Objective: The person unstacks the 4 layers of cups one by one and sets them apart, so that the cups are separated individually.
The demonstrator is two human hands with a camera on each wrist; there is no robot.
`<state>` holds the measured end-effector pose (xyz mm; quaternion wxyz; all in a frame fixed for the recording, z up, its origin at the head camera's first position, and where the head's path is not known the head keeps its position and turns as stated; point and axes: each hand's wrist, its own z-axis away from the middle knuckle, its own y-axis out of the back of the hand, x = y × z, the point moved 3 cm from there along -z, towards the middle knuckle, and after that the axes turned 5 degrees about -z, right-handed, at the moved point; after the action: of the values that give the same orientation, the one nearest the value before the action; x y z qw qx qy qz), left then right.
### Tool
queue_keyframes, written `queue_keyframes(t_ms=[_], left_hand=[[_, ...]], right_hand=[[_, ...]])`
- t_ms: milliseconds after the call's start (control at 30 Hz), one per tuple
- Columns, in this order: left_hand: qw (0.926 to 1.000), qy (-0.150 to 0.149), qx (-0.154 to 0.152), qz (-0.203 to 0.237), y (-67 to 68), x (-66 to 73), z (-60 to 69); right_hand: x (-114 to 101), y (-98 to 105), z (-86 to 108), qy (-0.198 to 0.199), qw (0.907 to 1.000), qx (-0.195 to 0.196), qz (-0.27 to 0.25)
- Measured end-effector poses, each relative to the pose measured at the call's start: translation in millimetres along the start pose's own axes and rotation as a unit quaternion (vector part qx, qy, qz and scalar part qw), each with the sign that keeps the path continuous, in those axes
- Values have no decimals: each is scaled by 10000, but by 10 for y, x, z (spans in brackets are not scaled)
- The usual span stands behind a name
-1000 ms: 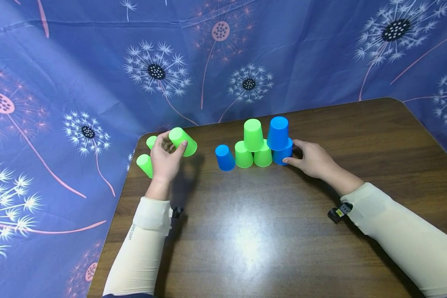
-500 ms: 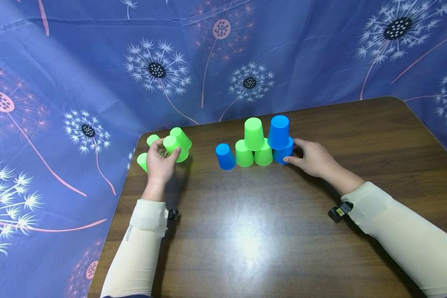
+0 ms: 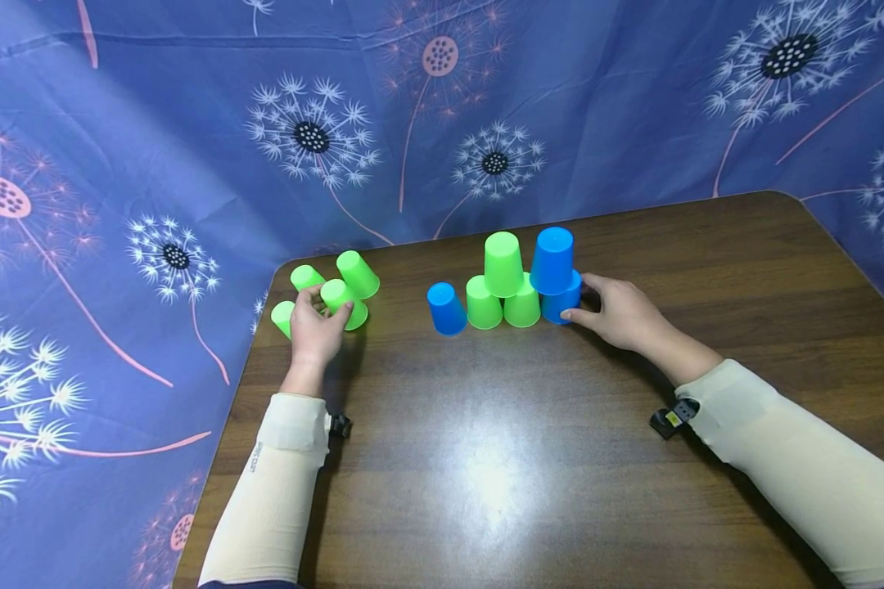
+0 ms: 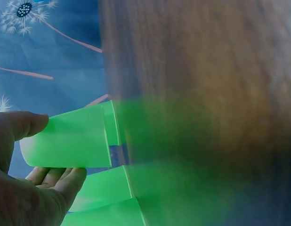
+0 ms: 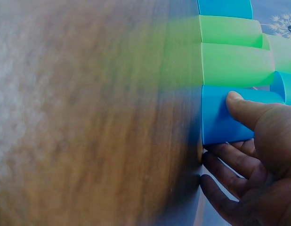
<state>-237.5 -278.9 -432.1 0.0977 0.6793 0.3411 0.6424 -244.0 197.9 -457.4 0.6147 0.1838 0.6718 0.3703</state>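
At the table's far left, my left hand (image 3: 315,331) holds an upside-down green cup (image 3: 345,304) between thumb and fingers; the left wrist view shows the thumb on one side of this cup (image 4: 70,136). Another green cup (image 3: 358,274) stands just behind it, and two more, one of them (image 3: 306,277) at the back, are partly hidden by the hand. My right hand (image 3: 619,315) grips the lower blue cup (image 3: 560,303), thumb on its near side in the right wrist view (image 5: 221,115). An upper blue cup (image 3: 552,262) rests above it.
Left of the blue pair, a green cup (image 3: 502,264) sits on two green cups (image 3: 484,303) standing side by side. A single blue cup (image 3: 446,309) stands beside them. Behind the wooden table (image 3: 560,458) hangs a blue flowered cloth (image 3: 604,98).
My left hand has moved left and down with a green cup, from above the table to in front of another green cup. My right hand has stayed at the blue cup.
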Motion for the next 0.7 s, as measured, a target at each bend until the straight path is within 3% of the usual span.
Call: queue_keyframes(t_ms=[700], left_hand=[[9989, 305, -279, -221, -1, -76, -22]], right_hand=[[1, 5, 3, 3, 10000, -9, 19]])
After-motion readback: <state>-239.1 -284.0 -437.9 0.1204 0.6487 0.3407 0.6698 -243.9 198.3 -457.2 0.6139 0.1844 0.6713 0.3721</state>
